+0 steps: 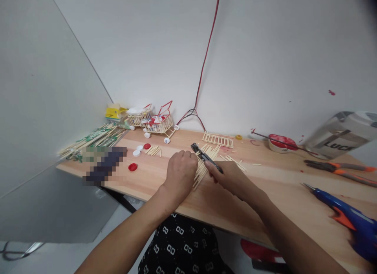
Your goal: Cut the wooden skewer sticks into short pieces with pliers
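Observation:
My left hand [180, 172] is closed, knuckles up, resting on the near end of a bundle of thin wooden sticks [206, 160] that lies on the wooden table [265, 187]. What its fingers grip is hidden beneath it. My right hand [231, 178] is wrapped round the handles of black cutting pliers [203, 155], whose jaws point left over the sticks, close to my left hand's knuckles.
A stick lattice panel [218, 139] lies behind the bundle. Two small stick carts [153, 121] stand at the back left, with red and white bottle caps [138, 152] and bamboo skewers [94, 139] nearby. At right: a red paint dish [281, 143], orange pliers [338, 168], a blue glue gun [350, 219].

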{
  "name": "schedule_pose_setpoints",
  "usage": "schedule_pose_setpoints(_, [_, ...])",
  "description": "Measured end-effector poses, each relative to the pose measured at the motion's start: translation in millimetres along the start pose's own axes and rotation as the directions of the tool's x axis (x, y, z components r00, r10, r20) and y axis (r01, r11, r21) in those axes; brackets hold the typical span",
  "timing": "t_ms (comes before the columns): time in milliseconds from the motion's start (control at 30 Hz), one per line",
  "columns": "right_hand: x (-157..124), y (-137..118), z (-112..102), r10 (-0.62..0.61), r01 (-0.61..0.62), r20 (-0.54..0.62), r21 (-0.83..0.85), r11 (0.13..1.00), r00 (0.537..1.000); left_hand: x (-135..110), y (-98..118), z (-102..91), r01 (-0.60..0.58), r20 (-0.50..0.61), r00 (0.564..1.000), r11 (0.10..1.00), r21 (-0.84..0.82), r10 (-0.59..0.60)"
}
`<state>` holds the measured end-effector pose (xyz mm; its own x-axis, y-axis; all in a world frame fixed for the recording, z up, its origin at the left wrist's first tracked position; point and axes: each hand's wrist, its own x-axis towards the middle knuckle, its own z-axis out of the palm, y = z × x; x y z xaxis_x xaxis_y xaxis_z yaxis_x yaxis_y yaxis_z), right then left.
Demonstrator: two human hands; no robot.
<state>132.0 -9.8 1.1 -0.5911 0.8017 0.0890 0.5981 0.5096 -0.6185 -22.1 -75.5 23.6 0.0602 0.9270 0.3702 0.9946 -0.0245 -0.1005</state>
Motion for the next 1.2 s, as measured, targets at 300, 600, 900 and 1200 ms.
schedule_pose_setpoints(300, [8.2,7.7,17.0,-0.003,-0.005,-0.066,-0.110,0.994,0.998,0.7,-3.2,7.4,0.020,0.036,0.999,1.000,0.010,-0.021])
schedule_pose_setpoints(600, [16.4,10.4,30.7,-0.047,0.034,-0.087,-0.148,0.988,0.995,-10.9,-12.6,15.3,0.074,0.021,0.997,0.997,0.002,-0.074])
schedule_pose_setpoints(900, [18.3,8.8,34.7,-0.077,0.060,-0.111,-0.153,0.986,0.991,-14.1,-18.9,20.6,0.081,-0.027,0.996,0.997,-0.005,-0.081])
schedule_pose_setpoints(1200, [18.7,6.9,34.8,-0.092,0.068,-0.126,-0.188,0.980,0.988,-16.9,-20.9,22.5,0.082,-0.067,0.994,0.997,-0.008,-0.082])
